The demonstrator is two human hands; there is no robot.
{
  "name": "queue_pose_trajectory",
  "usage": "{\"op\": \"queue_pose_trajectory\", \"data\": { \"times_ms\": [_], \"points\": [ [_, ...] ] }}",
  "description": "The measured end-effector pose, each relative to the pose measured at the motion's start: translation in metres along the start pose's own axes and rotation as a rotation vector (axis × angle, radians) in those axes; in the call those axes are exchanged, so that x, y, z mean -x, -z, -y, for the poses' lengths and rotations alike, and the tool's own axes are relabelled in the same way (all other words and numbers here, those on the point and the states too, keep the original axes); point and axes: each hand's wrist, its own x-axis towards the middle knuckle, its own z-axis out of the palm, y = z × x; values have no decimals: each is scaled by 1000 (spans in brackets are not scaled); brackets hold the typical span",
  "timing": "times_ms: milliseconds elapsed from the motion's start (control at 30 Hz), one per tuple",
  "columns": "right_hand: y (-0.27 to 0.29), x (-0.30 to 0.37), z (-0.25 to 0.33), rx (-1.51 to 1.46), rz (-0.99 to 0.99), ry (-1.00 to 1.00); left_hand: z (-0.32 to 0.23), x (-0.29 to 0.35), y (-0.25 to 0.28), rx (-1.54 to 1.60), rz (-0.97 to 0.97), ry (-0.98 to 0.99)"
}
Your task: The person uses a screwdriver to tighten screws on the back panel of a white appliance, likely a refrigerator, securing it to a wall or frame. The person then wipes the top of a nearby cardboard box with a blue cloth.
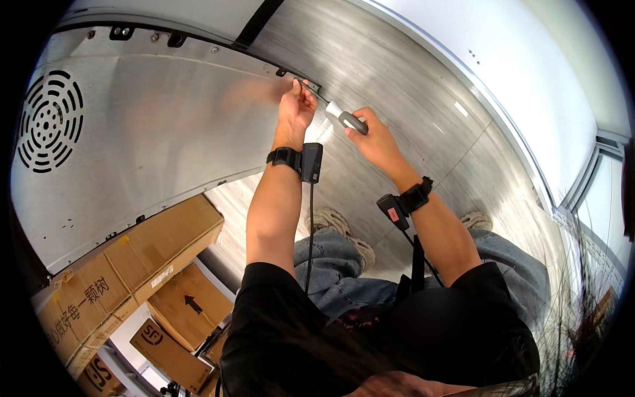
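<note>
Beside the metal panel (192,119), right hand (376,141) gripped a screwdriver (335,110), seemingly light, stiff, best held by its handle (348,120); left hand (297,110) curled at its shaft (321,98), hold unclear.

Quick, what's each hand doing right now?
Left hand: fingers curled at the panel's corner; can't tell if it's holding anything.
Right hand: closed, holding a screwdriver by its handle.

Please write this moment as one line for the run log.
Right hand: holds screwdriver | Left hand: near its shaft, by panel edge; touch unclear | Boxes: lower left
</note>
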Motion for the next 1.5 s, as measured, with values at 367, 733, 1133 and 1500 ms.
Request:
{"op": "queue_pose_trajectory", "data": {
  "times_ms": [367, 733, 1133, 1500],
  "points": [
    [-2, -4, -5, -37, 2, 4, 0, 0, 1, 32, -6, 2],
    [-12, -9, -20, -56, -58, 60, -1, 2, 2, 10, 41, -10],
    [-25, -2, -8, -479, -150, -171, -1, -7, 8, 28, 53, -9],
    [-19, -2, -5, -498, -158, -213, 2, -8, 6, -1, 28, -24]
  ]
}}
